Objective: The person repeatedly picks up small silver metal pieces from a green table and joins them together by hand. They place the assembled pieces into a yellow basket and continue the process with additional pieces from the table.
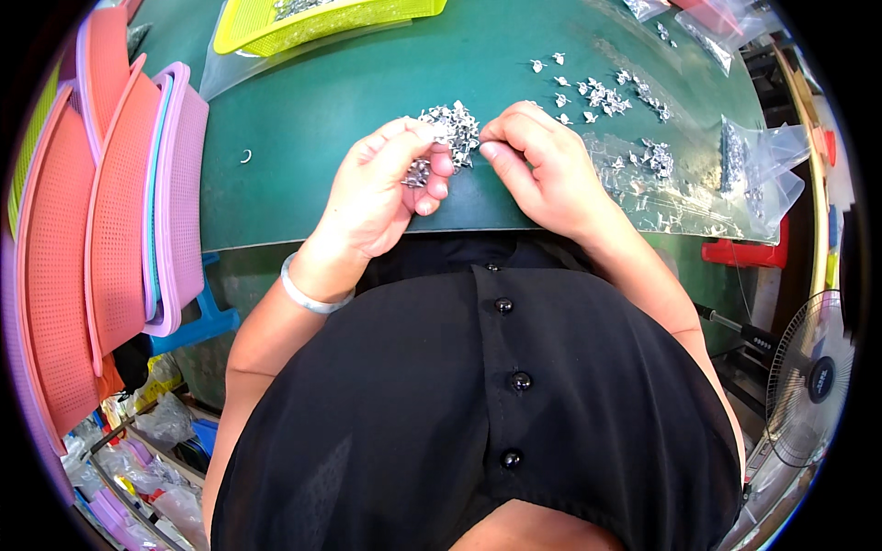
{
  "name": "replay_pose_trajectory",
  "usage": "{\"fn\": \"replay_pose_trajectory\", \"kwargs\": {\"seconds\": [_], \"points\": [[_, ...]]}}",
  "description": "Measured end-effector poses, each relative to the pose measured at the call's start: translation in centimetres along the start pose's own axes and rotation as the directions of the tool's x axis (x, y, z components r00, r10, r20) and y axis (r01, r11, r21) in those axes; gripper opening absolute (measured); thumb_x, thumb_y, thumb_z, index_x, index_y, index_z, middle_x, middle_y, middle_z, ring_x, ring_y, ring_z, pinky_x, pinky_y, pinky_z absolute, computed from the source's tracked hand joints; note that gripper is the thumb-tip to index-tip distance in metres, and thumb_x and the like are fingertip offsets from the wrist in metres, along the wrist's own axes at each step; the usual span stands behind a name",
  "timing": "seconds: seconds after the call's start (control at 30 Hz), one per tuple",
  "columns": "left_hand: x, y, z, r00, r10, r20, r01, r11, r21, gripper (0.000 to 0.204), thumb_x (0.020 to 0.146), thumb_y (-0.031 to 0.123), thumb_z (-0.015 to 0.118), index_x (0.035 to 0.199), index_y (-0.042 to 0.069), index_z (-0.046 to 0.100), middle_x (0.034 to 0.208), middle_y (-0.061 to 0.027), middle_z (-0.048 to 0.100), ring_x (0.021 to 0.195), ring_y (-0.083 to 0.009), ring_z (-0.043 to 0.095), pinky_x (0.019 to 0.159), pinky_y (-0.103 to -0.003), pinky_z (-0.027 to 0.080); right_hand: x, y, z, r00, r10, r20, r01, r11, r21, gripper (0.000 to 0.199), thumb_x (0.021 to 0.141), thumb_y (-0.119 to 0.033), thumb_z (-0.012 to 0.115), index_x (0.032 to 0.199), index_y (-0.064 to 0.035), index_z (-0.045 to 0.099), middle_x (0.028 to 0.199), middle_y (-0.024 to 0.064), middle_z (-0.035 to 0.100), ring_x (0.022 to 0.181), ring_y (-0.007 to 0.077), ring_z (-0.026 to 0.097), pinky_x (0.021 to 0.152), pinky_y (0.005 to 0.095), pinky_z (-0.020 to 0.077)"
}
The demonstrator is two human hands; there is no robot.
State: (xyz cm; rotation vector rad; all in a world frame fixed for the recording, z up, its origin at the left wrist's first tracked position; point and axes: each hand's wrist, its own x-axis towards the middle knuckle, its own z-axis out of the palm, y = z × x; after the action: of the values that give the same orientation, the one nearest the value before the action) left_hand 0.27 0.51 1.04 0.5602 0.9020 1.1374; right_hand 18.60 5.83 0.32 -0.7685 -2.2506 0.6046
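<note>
At the left stand nested plastic baskets [124, 220] in coral and lilac, their walls finely perforated. A curved bright sliver [245, 156] lies alone on the smooth green surface [303, 138], below a yellow-green basket [241, 41]. The left hand [372, 174] curls its grip around a few shiny metal pieces [417, 174], thumb over bent fingers. Just beyond its fingertips, a jagged silvery heap [457, 124] sits between the hands. The right hand [547, 161] meets it with thumb and forefinger pinched together. Farther right, small angular metal parts [602, 96] are scattered, near crinkled clear bags [758, 170].

The yellow-green basket is cut off at the top; fingers hide part of the heap. Whether the right grip pinches a piece, I cannot tell; single shapes blur together.
</note>
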Motion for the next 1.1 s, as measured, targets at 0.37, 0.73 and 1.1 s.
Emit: {"fn": "replay_pose_trajectory", "kwargs": {"seconds": [0.37, 0.73, 1.1], "points": [[0.4, -0.3, -2.6, 0.996, 0.072, 0.05, -0.061, 0.98, -0.189, 0.018, 0.087, 0.018, 0.053, 0.077, 0.003, 0.054, 0.076, -0.0093, 0.058, 0.063, -0.0152, 0.055, 0.05, -0.023, 0.044, 0.0, -0.8, 0.9, 0.992, 0.041, 0.116, -0.02, 0.984, -0.177, 0.014, 0.074, -0.014, 0.062, 0.085, -0.0061, 0.058, 0.08, 0.0085, 0.053, 0.078, 0.0275, 0.056, 0.066, 0.0373, 0.0462], [1.8, 2.1, -2.4, 0.907, 0.395, -0.147, -0.186, 0.687, 0.702, 0.022, 0.081, 0.011, 0.061, 0.1, 0.001, 0.059, 0.063, 0.002, 0.051, 0.052, -0.0037, 0.044, 0.043, -0.018, 0.034, 0.0, -0.4, 0.4, 0.985, 0.022, 0.172, 0.007, 0.986, -0.166, 0.011, 0.074, -0.01, 0.061, 0.083, -0.0056, 0.056, 0.078, 0.0085, 0.052, 0.078, 0.0276, 0.055, 0.066, 0.0375, 0.046], [4.9, 3.7, -2.4, 0.969, 0.232, 0.08, -0.115, 0.141, 0.983, 0.013, 0.079, 0.01, 0.06, 0.086, 0.0, 0.063, 0.063, -0.0007, 0.056, 0.054, -0.0071, 0.048, 0.05, -0.023, 0.04, 0.1, -0.4, -0.7, 0.942, 0.317, 0.114, -0.336, 0.909, 0.246, 0.009, 0.079, -0.006, 0.061, 0.083, -0.0009, 0.056, 0.074, 0.0089, 0.058, 0.064, 0.0188, 0.056, 0.061, 0.0284, 0.0459]]}}
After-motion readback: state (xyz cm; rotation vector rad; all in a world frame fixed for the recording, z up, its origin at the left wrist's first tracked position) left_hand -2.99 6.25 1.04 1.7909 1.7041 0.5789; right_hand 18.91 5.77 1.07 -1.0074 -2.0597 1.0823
